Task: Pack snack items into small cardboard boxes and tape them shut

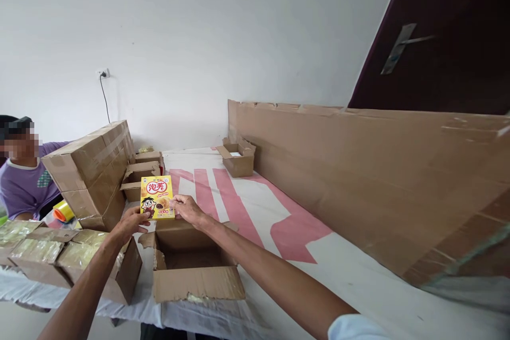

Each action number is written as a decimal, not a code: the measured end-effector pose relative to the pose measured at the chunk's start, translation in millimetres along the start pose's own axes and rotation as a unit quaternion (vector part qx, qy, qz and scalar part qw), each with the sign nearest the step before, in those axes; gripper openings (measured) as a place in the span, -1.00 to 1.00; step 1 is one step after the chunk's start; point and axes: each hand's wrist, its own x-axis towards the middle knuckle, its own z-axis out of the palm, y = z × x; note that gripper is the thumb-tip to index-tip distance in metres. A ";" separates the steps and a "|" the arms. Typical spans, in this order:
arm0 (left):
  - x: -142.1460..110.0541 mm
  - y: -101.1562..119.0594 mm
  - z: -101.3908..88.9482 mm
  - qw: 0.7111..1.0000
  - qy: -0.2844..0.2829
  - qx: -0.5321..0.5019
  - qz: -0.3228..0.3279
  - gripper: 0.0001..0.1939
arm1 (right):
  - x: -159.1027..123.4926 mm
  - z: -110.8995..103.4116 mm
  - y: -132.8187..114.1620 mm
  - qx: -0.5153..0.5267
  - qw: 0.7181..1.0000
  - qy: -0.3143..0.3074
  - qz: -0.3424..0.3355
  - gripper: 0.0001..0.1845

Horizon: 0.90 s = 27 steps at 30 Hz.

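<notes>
Between my hands is a yellow snack box (157, 198) with a cartoon figure and red lettering on its front, which faces me upright. My left hand (130, 223) grips its lower left corner. At its lower right edge, my right hand (188, 209) pinches it between thumb and fingers. Just below and to the right of the snack box stands an open cardboard box (199, 282) with its flaps folded out. Its inside looks dark, and part of it is hidden by my right arm.
Closed taped cartons (42, 255) line the left front edge. Stacked cartons (90, 170) rise behind them, with small open boxes (139, 172) beside. Another open box (238, 162) sits near a long cardboard barrier (358, 180). A person in a purple shirt (27, 183) is at the far left.
</notes>
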 end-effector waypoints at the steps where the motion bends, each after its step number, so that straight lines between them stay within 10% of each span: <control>1: 1.3 -3.3 -0.3 1.000 0.000 -0.001 -0.004 -0.61 | -0.2 0.1 2.9 -0.001 1.000 0.001 0.003 -0.47; 14: 16.5 -19.6 -4.0 0.998 -0.016 0.034 -0.042 -0.55 | 4.0 3.0 23.8 -0.040 0.999 0.015 0.000 -0.42; 27: -7.0 18.2 1.0 0.994 -0.020 0.072 0.079 -0.40 | -14.5 -2.5 -19.0 -0.102 0.978 0.034 -0.180 -0.62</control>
